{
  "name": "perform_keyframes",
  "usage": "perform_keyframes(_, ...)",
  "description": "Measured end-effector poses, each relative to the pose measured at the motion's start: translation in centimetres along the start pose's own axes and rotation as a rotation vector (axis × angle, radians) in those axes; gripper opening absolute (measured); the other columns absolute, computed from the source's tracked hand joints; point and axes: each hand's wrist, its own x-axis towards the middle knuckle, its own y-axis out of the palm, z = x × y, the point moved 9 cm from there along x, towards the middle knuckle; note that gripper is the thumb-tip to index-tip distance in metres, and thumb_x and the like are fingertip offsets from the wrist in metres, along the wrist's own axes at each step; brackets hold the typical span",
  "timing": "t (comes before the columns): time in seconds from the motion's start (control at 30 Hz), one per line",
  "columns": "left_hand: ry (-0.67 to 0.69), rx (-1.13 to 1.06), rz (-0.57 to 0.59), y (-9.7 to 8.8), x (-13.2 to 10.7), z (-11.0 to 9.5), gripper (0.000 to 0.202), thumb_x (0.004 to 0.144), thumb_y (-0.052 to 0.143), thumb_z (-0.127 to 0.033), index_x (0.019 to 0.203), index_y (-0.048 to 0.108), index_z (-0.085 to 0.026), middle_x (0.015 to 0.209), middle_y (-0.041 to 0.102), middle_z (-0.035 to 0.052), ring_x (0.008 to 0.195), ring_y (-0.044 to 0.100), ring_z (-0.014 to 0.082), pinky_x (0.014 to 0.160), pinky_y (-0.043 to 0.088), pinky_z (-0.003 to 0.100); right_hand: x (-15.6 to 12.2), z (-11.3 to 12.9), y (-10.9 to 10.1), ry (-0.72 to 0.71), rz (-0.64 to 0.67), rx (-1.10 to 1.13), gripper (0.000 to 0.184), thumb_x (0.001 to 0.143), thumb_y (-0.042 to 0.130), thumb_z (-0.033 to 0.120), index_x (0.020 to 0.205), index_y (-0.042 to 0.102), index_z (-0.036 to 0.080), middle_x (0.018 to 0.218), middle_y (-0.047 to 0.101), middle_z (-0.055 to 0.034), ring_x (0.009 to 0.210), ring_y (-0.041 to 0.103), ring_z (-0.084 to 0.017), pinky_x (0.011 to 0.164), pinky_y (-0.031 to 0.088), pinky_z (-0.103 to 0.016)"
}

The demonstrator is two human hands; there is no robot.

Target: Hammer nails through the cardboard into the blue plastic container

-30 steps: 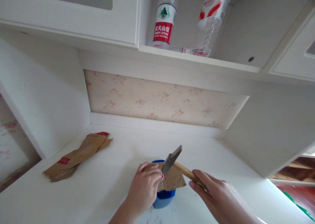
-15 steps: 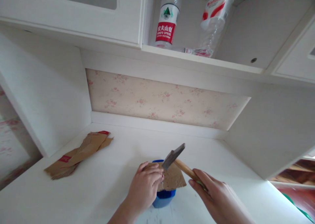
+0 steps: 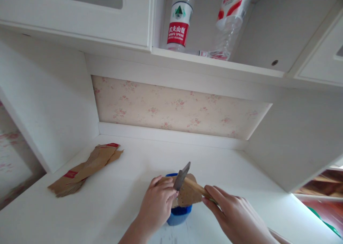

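My right hand [image 3: 229, 208] grips the wooden handle of a hammer [image 3: 180, 178]. The hammer's metal head is right at the fingertips of my left hand [image 3: 158, 201]. That hand lies on a piece of brown cardboard [image 3: 189, 197], thumb and fingers pinched together; what sits between them is too small and covered to make out. A line of small holes runs across the cardboard. Beneath it stands a blue container [image 3: 178, 219], whose near wall and a bit of far rim show.
Torn cardboard strips [image 3: 88, 169] lie at the left on the white desktop [image 3: 128, 208]. Side panels and a back wall enclose it. Overhead, a shelf [image 3: 214, 63] holds a red-labelled water bottle [image 3: 178, 29] and a crumpled bottle [image 3: 230, 19].
The hammer has come down and to the left, its head now at my left fingertips. My right hand moved slightly left with it. My left hand stays put on the cardboard.
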Motion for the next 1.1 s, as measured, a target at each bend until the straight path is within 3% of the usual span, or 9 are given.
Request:
perform_keyframes(0.1, -0.015, -0.011, 0.001, 0.2, 0.1, 0.4, 0.023, 0.094, 0.058, -0.011, 0.085, 0.072, -0.026, 0.104, 0.078, -0.0019, 0.112, 0.066, 0.0215, 0.108, 0.036, 0.046, 0.4, -0.7, 0.3, 0.032, -0.041, 0.156, 0.025, 0.099, 0.033, 0.05, 0.096, 0.049, 0.032, 0.091, 0.072, 0.0002, 0.075, 0.068, -0.024, 0.066, 0.039, -0.034)
perform_keyframes(0.23, -0.031, -0.065, 0.011, 0.2, 0.1, 0.7, 0.021, 0.095, 0.059, -0.013, 0.09, 0.074, -0.028, 0.114, 0.077, -0.0025, 0.116, 0.065, 0.0222, 0.109, 0.037, 0.048, 1.1, -2.0, 1.0, 0.099, -0.14, 0.365, 0.029, 0.097, 0.036, 0.055, 0.09, 0.048, 0.029, 0.075, 0.065, 0.0009, 0.067, 0.059, -0.02, 0.065, 0.039, -0.032)
perform_keyframes(0.43, -0.08, -0.123, 0.003, -0.3, 0.0, 0.9, 0.021, 0.093, 0.062, -0.013, 0.089, 0.074, -0.03, 0.116, 0.076, -0.0039, 0.119, 0.064, 0.0226, 0.111, 0.036, 0.05, 2.0, -2.5, 2.6, 0.171, -0.119, 0.438, 0.033, 0.094, 0.034, 0.054, 0.094, 0.051, 0.026, 0.058, 0.063, 0.0031, 0.055, 0.06, -0.02, 0.059, 0.041, -0.031)
perform_keyframes(0.73, -0.041, -0.049, 0.007, -0.1, 0.1, 0.8, 0.022, 0.093, 0.063, -0.013, 0.093, 0.077, -0.03, 0.112, 0.077, 0.0011, 0.112, 0.068, 0.0226, 0.106, 0.042, 0.047, 2.5, -2.5, 5.9, 0.128, -0.085, 0.532, 0.027, 0.093, 0.039, 0.05, 0.089, 0.051, 0.026, 0.063, 0.061, 0.0048, 0.056, 0.066, -0.017, 0.058, 0.044, -0.028)
perform_keyframes(1.1, 0.004, -0.04, 0.024, -0.1, 0.6, -0.2, 0.026, 0.092, 0.06, -0.008, 0.092, 0.075, -0.029, 0.113, 0.077, 0.0007, 0.111, 0.068, 0.0217, 0.105, 0.041, 0.044, 2.6, -3.5, 7.5, 0.147, -0.063, 0.634, 0.031, 0.096, 0.039, 0.049, 0.093, 0.056, 0.023, 0.052, 0.056, 0.0073, 0.046, 0.057, -0.014, 0.05, 0.041, -0.026)
